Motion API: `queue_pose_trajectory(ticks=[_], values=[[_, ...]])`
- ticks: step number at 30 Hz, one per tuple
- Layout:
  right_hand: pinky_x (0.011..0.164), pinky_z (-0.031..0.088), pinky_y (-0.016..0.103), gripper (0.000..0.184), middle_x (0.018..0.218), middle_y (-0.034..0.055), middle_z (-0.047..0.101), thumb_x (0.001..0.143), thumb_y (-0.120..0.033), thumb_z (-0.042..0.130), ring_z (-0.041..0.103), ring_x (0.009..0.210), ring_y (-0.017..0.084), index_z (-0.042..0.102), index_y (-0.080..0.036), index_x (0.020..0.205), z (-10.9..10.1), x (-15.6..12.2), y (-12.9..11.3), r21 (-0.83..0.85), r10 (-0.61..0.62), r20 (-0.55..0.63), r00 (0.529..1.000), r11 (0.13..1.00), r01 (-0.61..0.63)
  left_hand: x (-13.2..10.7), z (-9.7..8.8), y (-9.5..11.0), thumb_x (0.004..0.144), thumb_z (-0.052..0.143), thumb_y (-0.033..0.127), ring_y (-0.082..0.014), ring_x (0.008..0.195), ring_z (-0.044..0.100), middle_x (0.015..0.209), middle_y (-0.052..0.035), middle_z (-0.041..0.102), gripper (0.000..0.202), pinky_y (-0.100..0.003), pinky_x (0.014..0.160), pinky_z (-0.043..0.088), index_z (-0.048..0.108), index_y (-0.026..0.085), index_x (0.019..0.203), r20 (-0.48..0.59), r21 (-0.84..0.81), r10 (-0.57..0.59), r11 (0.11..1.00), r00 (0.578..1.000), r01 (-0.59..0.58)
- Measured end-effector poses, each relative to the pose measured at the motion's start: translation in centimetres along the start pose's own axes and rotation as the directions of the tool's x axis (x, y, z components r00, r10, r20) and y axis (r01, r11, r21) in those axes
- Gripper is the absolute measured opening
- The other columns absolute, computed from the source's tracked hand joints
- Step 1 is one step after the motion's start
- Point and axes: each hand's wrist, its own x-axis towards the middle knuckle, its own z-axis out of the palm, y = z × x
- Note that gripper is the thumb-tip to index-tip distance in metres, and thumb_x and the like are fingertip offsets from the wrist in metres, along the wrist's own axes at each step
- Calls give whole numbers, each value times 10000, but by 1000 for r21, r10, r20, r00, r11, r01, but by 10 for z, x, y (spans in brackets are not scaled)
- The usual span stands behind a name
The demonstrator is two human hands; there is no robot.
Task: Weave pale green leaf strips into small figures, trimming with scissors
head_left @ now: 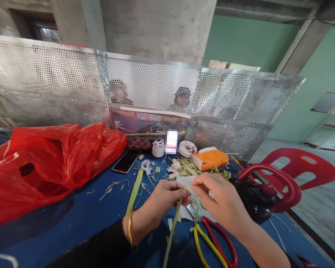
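My left hand (pixel 159 201), with a gold bangle at the wrist, pinches a narrow pale-green leaf strip (pixel 171 238) whose long end hangs toward the table's front edge. Fingertip to fingertip with it, my right hand (pixel 220 197) is closed on the small upper part of the strip; the exact shape there is partly hidden by the fingers. Below the hands lie scissors (pixel 212 243) with one red and one yellow handle, their blades over white paper (pixel 185 214). A wider green leaf (pixel 134 191) rests left of my left hand.
A red plastic bag (pixel 56 156) covers the left side. Behind my hands are a phone (pixel 126 161), white thread (pixel 158 149), a ribbon spool (pixel 188 149), leaf scraps (pixel 187 167) and an orange tissue pack (pixel 212 159). A dark kettle (pixel 254 201) stands right. A perforated metal screen (pixel 153 82) closes off the back.
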Motion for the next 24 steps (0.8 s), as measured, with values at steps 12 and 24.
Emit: queue_pose_trajectory(ticks=[12, 24], values=[[597, 455, 274, 163, 874, 69, 670, 914, -160, 435, 638, 687, 185, 561, -207, 1005, 22, -11, -29, 34, -48, 16, 999, 998, 47, 7, -4, -5, 653, 750, 320, -135, 680, 537, 726, -23, 666, 187, -238, 657, 393, 740, 150, 731, -261, -138, 86, 982, 962, -125], [627, 509, 283, 206, 854, 78, 682, 904, -130, 438, 660, 712, 193, 579, -190, 1041, 35, -17, -34, 91, -121, -26, 992, 988, 123, 4, -5, 2, 631, 781, 326, -123, 609, 563, 675, -38, 679, 214, -219, 596, 418, 721, 125, 674, -176, -165, -4, 986, 984, -25]])
